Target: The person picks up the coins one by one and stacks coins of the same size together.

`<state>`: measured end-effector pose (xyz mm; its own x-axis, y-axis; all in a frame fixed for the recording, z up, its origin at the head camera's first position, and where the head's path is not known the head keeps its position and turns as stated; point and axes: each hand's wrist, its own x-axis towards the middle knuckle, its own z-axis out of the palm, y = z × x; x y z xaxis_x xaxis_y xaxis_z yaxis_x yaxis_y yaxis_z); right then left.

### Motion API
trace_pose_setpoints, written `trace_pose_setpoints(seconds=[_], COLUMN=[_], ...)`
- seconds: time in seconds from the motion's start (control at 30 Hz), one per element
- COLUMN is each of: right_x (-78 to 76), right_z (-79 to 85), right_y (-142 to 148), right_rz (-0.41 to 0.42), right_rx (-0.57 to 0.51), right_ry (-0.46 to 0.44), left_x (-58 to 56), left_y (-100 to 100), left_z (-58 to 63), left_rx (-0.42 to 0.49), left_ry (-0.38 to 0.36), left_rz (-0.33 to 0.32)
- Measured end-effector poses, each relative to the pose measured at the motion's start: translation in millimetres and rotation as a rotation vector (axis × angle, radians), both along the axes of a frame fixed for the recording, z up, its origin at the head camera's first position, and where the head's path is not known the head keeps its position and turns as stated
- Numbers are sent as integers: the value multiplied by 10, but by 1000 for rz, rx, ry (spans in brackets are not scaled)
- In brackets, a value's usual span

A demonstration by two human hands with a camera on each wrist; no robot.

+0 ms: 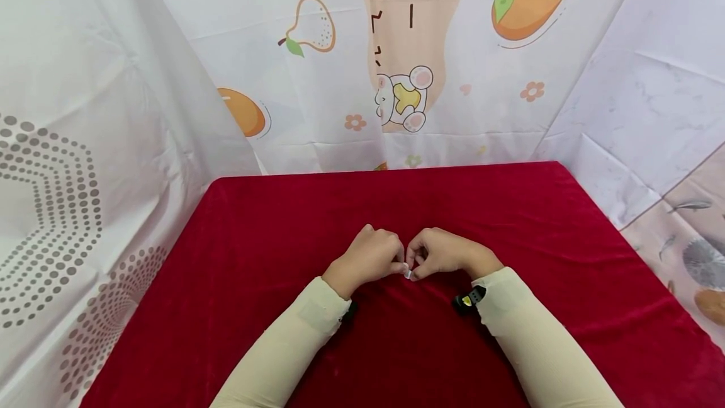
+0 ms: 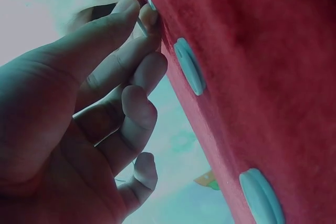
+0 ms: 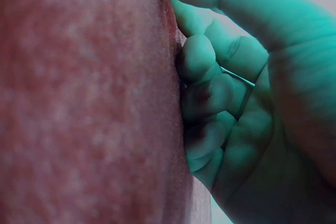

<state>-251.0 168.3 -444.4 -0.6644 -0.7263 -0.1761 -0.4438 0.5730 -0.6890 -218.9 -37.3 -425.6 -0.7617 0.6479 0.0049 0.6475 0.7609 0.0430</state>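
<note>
Both hands meet over the middle of the red cloth. My left hand (image 1: 374, 255) pinches a small, thin white piece (image 2: 142, 28) between thumb and index finger, its other fingers loosely bent. From the other side, the thumb and index finger of my right hand (image 1: 444, 253) close on a small white piece (image 1: 407, 274); its remaining fingers curl down against the cloth in the right wrist view. I cannot tell whether both hands grip one piece or two. Beside the left fingers, a pale oval disc (image 2: 190, 66) and a second pale oval disc (image 2: 262, 198) lie on the cloth.
The red cloth (image 1: 272, 232) covers a broad table. White printed curtains (image 1: 334, 80) hang behind it and at both sides. Dark bands with devices, one being the right wrist device (image 1: 469, 300), sit under the pale sleeves (image 1: 544, 339).
</note>
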Motion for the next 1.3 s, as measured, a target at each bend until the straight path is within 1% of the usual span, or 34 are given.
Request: trace_pose_setpoints(seconds=[0.33,0.73,1.17,1.3], right_x=[-11,-23,-24,-23], right_z=[-6,-22,-8,-13], right_y=[3,4,16,22], right_rz=[2,12,20,14], right_rx=[13,9,2,-3], right_ry=[11,15,-3,-10], left_x=[36,27,23,13], left_y=[30,21,-36,-41], left_z=[20,-8,23,14], left_rx=[19,1,32,40], left_ry=[-42,-48,-122,-121], left_rz=[-38,-34,-31,-32])
